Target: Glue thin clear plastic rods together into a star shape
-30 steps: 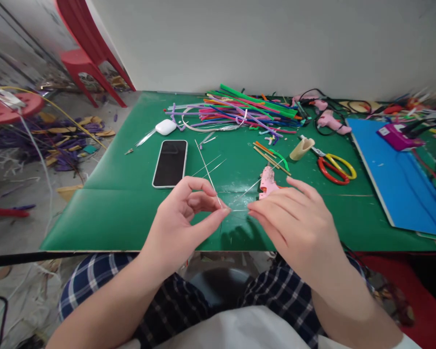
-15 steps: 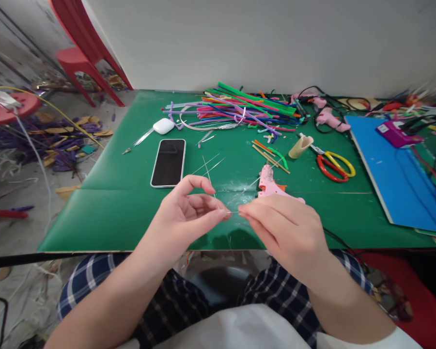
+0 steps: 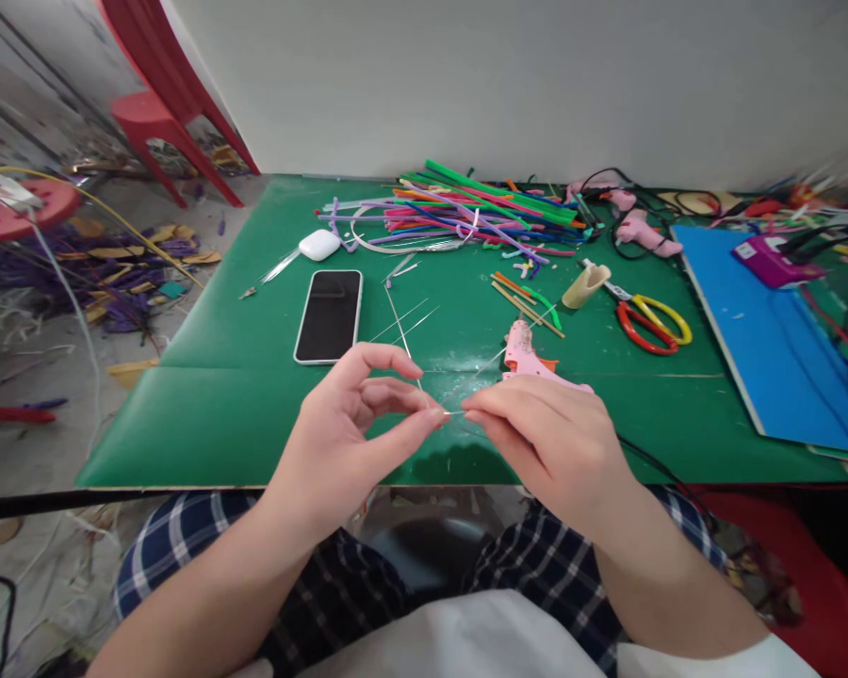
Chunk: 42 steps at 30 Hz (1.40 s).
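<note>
Between thumb and fingertips, my left hand (image 3: 360, 424) pinches a thin pale wire (image 3: 404, 337), whose long end points up and away over the green table. A short stretch of it bridges the small gap to my right hand (image 3: 555, 433), whose thumb and fingers are pressed together on that end. What lies inside the right fingertips is hidden. Just beyond the right hand lies a pink glue gun (image 3: 521, 353), partly covered by it. More thin wires (image 3: 416, 322) rest on the table past my left hand.
A phone (image 3: 329, 316) and a white case (image 3: 319, 245) lie at the left. Colourful pipe cleaners (image 3: 466, 212) are heaped at the back. Scissors (image 3: 651, 325), a beige tube (image 3: 585, 285), thin sticks (image 3: 523, 303) and a blue board (image 3: 770, 348) are at the right.
The wire's long end has swung a little to the left and shows more of its length. My right hand has shifted slightly left; both hands keep their pinch.
</note>
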Motion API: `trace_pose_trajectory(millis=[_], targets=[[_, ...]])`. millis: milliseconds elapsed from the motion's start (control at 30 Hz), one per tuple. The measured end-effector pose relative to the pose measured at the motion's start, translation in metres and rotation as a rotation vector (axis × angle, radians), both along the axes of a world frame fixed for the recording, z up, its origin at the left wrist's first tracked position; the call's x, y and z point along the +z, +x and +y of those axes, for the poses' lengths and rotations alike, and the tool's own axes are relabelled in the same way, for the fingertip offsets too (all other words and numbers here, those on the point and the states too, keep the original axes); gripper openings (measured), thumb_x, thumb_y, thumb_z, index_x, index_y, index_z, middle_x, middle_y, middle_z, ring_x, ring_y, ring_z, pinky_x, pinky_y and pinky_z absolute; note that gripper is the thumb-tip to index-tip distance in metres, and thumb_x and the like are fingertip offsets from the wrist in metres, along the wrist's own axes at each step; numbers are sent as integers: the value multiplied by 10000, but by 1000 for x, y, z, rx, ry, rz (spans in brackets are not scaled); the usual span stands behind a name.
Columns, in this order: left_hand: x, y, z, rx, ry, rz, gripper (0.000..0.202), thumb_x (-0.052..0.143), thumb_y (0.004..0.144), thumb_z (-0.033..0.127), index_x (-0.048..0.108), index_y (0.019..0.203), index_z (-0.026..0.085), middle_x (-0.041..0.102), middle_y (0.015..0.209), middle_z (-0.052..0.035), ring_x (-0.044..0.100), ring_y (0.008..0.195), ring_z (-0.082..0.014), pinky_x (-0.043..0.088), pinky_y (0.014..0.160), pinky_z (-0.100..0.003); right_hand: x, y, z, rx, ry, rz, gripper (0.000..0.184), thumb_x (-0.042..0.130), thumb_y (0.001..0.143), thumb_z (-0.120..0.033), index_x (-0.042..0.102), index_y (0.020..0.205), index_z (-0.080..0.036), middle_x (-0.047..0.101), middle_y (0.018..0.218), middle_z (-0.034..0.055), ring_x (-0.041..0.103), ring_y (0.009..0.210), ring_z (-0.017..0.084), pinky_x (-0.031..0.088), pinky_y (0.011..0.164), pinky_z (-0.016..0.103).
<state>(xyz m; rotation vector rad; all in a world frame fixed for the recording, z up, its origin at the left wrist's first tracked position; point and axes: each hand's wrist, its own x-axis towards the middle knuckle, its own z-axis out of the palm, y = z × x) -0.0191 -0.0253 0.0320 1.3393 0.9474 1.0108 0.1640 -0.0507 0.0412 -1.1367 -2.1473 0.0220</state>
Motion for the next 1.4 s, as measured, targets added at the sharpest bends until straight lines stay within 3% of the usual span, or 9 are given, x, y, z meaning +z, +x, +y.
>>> trace_pose_trajectory(millis=[467,833,1067,1400], targets=[[-1,2,-6,7,137,71,246,690,756,144,525,910,244,650,724,66,645,715,-75,510,706,-153,1,-3,-4,-3,-26,-16,130,516,869,-136,615,785,-141,654,636,14,579,561,104,433,540,229],[2,3,-2,3,-13,50,308,724,735,229,536,980,226,705,722,20,696,732,-150,565,723,-247,3,1,-3,22,-159,86,88,564,843,-125,636,812,-165,689,734,-5,620,663,103,453,615,224],[0,2,-6,15,91,79,283,709,749,166,534,940,278,691,755,71,669,768,-86,524,730,-165,7,-1,-4,24,-267,202,101,571,820,-101,634,774,-165,677,712,-16,600,643,86,443,596,196],[2,2,-9,23,111,138,248,708,737,172,542,905,247,660,744,42,673,758,-141,543,706,-243,8,-1,-5,18,-337,226,126,558,803,-92,625,730,-170,642,666,-23,559,595,78,426,556,191]])
